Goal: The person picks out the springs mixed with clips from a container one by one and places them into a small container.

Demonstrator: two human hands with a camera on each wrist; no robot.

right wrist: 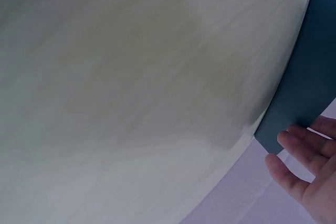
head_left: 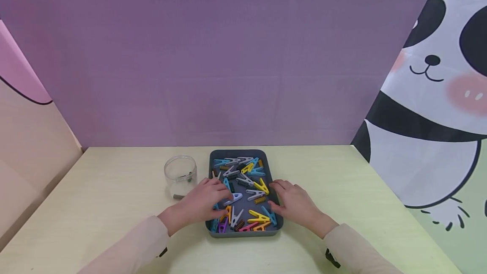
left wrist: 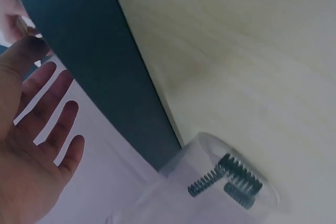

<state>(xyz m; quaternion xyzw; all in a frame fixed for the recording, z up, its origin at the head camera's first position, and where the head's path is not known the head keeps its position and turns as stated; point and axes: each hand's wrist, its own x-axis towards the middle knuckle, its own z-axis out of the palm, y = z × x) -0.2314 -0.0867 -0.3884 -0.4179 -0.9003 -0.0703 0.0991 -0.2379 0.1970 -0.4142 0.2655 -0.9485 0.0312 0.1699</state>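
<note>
A dark grey tray (head_left: pixel 247 232) sits mid-table and holds several loose clothespin halves in yellow (head_left: pixel 261 186), white (head_left: pixel 255 194), blue and pink, along with small coil springs (head_left: pixel 260 200). My left hand (head_left: pixel 220 198) reaches over the tray's left side, its fingers lying on the pieces there. In the left wrist view this hand (left wrist: pixel 47 108) has straight, spread fingers beside the tray wall (left wrist: pixel 94 66). My right hand (head_left: pixel 275 193) rests on the tray's right edge with relaxed fingers (right wrist: pixel 294 145) next to the tray (right wrist: pixel 307 87). Neither hand holds anything that I can see.
A clear plastic jar (head_left: pixel 180 174) stands just left of the tray, and the left wrist view shows dark springs (left wrist: pixel 233 174) inside it. The pale wooden table (head_left: pixel 342 181) is backed by a purple cloth wall, with a panda-print cloth on the right.
</note>
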